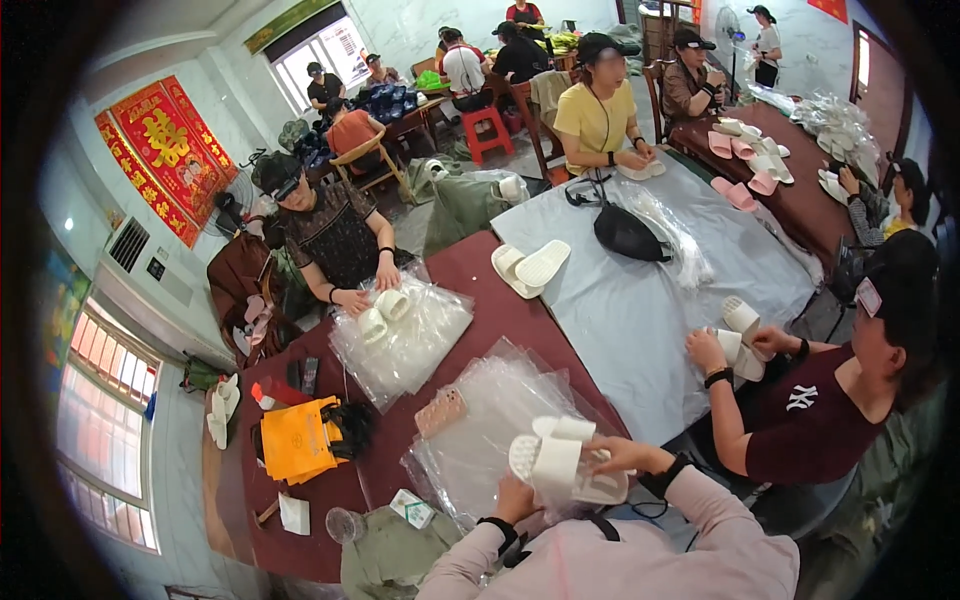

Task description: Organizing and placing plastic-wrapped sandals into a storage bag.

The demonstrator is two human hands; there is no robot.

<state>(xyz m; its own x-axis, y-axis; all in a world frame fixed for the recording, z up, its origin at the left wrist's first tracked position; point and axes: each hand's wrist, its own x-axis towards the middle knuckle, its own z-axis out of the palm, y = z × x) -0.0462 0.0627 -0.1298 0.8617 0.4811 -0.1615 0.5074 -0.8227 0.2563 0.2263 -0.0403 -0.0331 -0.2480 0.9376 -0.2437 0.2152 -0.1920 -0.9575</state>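
Near the front edge of the dark red table, a pair of white slide slippers (556, 464) with dotted footbeds and broad straps is held between my hands. My left hand (516, 498) is closed at the left side of the nearer slipper, its fingertips partly hidden against the slipper and clear film. From the right, my right hand (630, 456) grips the pair near the straps, thumb and fingers bent around it. Beneath and beyond them spreads a stack of clear plastic bags (480, 400). A pink phone (440, 411) lies on those bags.
Across the table a person handles pale slippers (383, 315) on more clear bags. At my right, another person holds white slippers (741, 316) over a grey-covered table (600, 300). An orange bag (298, 440), plastic cup (345, 525) and small box (411, 508) lie left.
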